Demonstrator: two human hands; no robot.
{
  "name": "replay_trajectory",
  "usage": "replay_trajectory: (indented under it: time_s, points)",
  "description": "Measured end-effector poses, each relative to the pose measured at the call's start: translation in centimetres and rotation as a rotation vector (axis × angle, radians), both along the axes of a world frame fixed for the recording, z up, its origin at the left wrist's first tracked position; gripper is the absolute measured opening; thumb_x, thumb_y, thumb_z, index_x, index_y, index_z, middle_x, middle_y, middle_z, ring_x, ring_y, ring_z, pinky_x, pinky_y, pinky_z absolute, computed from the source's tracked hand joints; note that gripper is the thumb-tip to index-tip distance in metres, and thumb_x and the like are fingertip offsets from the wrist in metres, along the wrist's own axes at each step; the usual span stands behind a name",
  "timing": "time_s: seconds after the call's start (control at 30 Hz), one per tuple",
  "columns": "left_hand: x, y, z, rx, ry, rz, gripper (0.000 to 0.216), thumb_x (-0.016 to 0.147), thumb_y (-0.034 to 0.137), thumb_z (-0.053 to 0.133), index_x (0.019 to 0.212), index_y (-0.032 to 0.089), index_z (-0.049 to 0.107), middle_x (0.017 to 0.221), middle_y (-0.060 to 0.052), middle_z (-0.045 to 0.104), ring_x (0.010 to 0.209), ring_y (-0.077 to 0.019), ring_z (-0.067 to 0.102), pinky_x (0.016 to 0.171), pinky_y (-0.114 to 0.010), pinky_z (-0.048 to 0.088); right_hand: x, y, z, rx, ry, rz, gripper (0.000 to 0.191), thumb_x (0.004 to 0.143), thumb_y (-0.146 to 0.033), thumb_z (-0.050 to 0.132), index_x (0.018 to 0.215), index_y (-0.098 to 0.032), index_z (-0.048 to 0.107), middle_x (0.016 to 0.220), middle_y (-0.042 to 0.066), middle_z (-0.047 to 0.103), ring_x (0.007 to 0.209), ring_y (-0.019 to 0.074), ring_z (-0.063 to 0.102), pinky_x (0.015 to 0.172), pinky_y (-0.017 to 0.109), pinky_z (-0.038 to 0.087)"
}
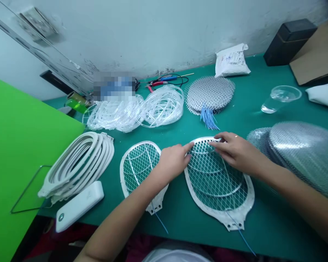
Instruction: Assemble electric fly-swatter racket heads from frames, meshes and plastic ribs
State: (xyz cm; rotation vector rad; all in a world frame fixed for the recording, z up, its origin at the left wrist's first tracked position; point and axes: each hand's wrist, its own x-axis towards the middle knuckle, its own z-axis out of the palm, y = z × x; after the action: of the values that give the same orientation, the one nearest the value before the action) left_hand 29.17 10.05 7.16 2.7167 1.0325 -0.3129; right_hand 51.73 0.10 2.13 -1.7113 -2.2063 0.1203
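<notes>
Cup (pixel 284 95) w/ clear liquid (pixel 271 107) on surface (pixel 235 122), L hand (pixel 173 162) fingers apart, index on mesh frame (pixel 217 178), R hand (pixel 233 151) at rim, grip unclear

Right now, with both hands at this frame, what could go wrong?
The cup stands open beyond the right hand, so a wide swing might tip it. The white device sits at the table's front edge and could get nudged off. The blue wire trailing from the frame might snag.
</notes>
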Motion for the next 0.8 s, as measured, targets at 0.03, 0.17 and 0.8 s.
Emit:
replay_trajectory:
  time_s: [0.03, 0.17, 0.8]
  points:
    - [-0.5, -0.9, 0.5, 0.031, -0.014, 0.030, 0.047, 0.098, 0.036, 0.054, 0.143, 0.026, 0.045, 0.088, -0.001, 0.066, 0.068, -0.0173, 0.061, 0.047, -0.024, 0.029, -0.4, -1.7, 0.5, 0.010, 0.033, -0.007, 0.034, 0.099, -0.023, 0.043, 0.125, -0.018, 0.064, 0.124, 0.017, 0.058, 0.107, 0.0309, 0.057, 0.080, 0.044, 0.048]
    - [-2.9, -7.1, 1.5, 0.135, -0.284, 0.014, 0.028, 0.099, 0.034, 0.053, 0.118, 0.014, 0.058, 0.083, -0.002, 0.063, 0.065, -0.0160, 0.057, 0.050, -0.025, 0.033, -2.3, -9.5, 1.2, -0.037, 0.239, 0.034, 0.034, 0.098, -0.023, 0.050, 0.130, -0.028, 0.059, 0.123, 0.009, 0.061, 0.114, 0.0256, 0.055, 0.089, 0.043, 0.048]
    - [-5.2, -15.8, -5.3, 0.180, -0.592, -0.537, 0.032, 0.098, 0.012, 0.049, 0.126, 0.005, 0.062, 0.128, -0.013, 0.063, 0.122, -0.0249, 0.054, 0.111, -0.040, 0.041, -6.3, -13.9, -0.6, -0.001, 0.284, -0.075, 0.021, 0.093, -0.021, 0.057, 0.106, -0.029, 0.072, 0.122, 0.007, 0.064, 0.116, 0.0279, 0.056, 0.093, 0.049, 0.049]
